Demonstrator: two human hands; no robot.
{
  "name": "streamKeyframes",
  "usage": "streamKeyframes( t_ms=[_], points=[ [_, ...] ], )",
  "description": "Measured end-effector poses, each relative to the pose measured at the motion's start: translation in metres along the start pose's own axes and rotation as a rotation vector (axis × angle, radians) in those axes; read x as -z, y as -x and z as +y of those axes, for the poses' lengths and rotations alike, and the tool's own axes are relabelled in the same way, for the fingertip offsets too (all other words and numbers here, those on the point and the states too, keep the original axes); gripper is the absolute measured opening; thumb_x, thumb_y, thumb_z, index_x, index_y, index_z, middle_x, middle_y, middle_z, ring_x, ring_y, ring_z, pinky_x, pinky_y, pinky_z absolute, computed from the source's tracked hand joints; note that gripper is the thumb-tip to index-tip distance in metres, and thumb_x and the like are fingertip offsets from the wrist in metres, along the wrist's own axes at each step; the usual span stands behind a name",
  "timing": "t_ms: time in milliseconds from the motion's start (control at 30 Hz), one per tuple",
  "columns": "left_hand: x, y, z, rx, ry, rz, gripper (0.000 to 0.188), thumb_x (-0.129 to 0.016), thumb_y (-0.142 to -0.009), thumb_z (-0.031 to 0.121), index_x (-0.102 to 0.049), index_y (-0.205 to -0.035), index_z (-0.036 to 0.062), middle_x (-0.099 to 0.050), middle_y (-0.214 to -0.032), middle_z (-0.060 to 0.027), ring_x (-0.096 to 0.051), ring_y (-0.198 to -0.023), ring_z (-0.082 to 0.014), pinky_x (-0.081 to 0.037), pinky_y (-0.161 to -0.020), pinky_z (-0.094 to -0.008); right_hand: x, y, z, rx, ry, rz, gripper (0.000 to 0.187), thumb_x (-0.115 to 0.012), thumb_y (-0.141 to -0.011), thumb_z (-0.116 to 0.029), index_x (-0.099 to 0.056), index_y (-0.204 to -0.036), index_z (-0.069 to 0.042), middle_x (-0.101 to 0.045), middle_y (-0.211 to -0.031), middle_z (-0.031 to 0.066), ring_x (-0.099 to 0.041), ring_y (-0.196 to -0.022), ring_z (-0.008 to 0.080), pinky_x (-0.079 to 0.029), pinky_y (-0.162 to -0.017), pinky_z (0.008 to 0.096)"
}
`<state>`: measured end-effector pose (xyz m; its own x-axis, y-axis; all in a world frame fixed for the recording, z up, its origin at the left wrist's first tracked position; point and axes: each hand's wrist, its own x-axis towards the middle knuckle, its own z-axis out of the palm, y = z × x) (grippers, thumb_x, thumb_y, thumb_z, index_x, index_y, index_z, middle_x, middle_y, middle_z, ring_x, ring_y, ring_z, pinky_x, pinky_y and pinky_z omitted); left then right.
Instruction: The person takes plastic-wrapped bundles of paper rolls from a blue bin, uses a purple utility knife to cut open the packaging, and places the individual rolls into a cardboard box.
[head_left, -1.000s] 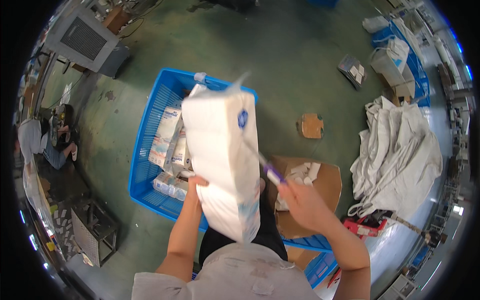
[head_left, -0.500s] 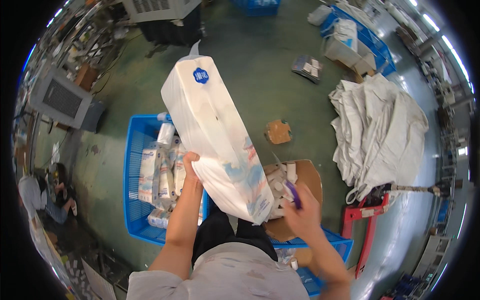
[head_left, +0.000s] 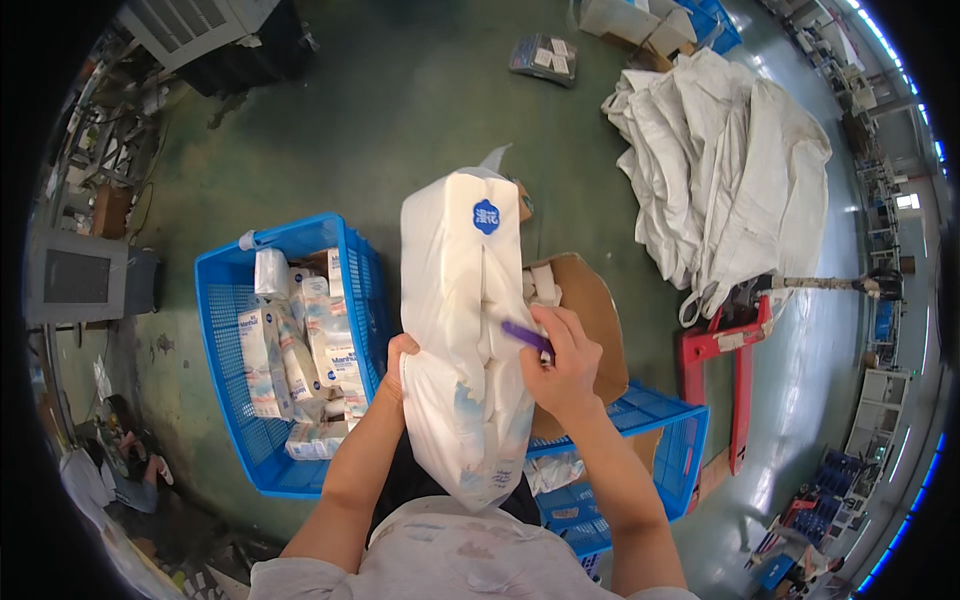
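A long white plastic pack of paper rolls (head_left: 440, 290), with a blue badge and pastel print, is held upright in front of my body. My left hand (head_left: 396, 368) grips its left edge, thumb on top and fingers hidden beneath. My right hand (head_left: 565, 365) is closed around a slim purple cutter (head_left: 527, 338), its tip against the pack's middle; I cannot make out a blade. A lengthwise slit in the wrapping gapes there, and white rolls show inside. Behind the right hand, a cardboard box (head_left: 600, 320) holds loose white rolls.
At left stands a blue crate (head_left: 225, 375) of smaller wrapped packs. Another blue crate (head_left: 690, 440) is at lower right. Beyond lie a heap of white sacks (head_left: 720, 170), a red pallet jack (head_left: 742, 400) and a small scale (head_left: 545, 60). A person sits far left.
The pack has swung more upright and nearer to me, and its wrapping now gapes along the middle. My right hand has brought the cutter from beside the pack onto it.
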<state>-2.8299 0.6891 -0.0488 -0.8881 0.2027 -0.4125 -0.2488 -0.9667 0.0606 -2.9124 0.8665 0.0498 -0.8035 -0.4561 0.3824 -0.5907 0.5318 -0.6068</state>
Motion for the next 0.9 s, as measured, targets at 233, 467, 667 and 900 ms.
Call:
streamKeyframes(
  t_ms=[233,467,667,900],
  points=[
    [0.058,-0.027,-0.04,0.189,-0.009,0.149,0.076,-0.047,-0.047,0.016,-0.044,-0.119,-0.0061,-0.055,-0.11,-0.023,-0.056,-0.096,-0.0369,-0.044,-0.089,-0.0414,-0.011,0.01,0.05,-0.483,-0.234,-0.159,0.05,-0.056,-0.067,-0.005,-0.048,-0.116,-0.004,-0.055,-0.094,0.0108,-0.052,-0.066,0.0222,-0.044,-0.057,0.0297],
    [0.133,-0.04,-0.082,0.404,0.006,0.308,0.075,-0.047,-0.047,0.016,-0.044,-0.119,-0.0061,-0.055,-0.109,-0.0228,-0.056,-0.096,-0.0368,-0.044,-0.09,-0.0413,-0.038,0.08,0.088,-0.827,-0.031,-0.537,0.077,-0.06,-0.066,-0.02,-0.026,-0.13,0.005,-0.045,-0.12,0.0243,-0.057,-0.092,0.0369,-0.048,-0.076,0.0392],
    [0.171,-0.053,-0.105,0.5,0.01,0.392,0.075,-0.047,-0.047,0.016,-0.045,-0.119,-0.0062,-0.055,-0.109,-0.0226,-0.056,-0.096,-0.0367,-0.044,-0.09,-0.0412,-0.069,0.106,0.116,-0.873,-0.037,-0.542,0.075,-0.058,-0.066,-0.016,-0.025,-0.13,0.007,-0.049,-0.114,0.026,-0.057,-0.091,0.0387,-0.047,-0.075,0.0419],
    [0.199,-0.061,-0.11,0.566,-0.015,0.482,0.074,-0.047,-0.048,0.017,-0.046,-0.118,-0.0062,-0.056,-0.109,-0.0223,-0.056,-0.096,-0.0366,-0.044,-0.09,-0.0412,-0.102,0.113,0.189,-0.973,-0.09,-0.522,0.074,-0.058,-0.068,-0.018,-0.026,-0.13,0.006,-0.055,-0.106,0.0231,-0.058,-0.088,0.0363,-0.047,-0.073,0.0408]
  ],
)
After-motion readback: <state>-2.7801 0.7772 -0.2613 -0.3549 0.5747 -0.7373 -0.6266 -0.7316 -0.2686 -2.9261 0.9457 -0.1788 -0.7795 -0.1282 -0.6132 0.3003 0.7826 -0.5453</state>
